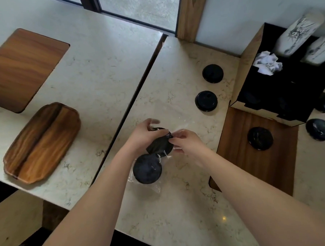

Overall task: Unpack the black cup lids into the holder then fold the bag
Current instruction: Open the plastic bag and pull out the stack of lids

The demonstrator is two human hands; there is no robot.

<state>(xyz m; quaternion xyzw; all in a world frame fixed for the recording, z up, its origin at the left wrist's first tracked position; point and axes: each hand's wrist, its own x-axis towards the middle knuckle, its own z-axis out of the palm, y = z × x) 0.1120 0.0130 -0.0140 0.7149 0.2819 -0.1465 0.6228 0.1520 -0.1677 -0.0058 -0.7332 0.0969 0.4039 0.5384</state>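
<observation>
Fingers (171,139) of both hands pinch the clear bag (160,141), lids (147,168) still inside; five loose lids on worktop (174,84), holder (248,48) unfilled, folding left.

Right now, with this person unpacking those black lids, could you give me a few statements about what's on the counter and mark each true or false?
1. Both hands are on the clear plastic bag of black lids. True.
2. The scalloped wooden tray has lids piled on it. False: nothing lies on it.
3. Two loose lids lie on the marble left of the holder. True.
4. The bag is already folded flat. False: lids are still inside it.
5. Crumpled white paper sits in the holder. True.
</observation>
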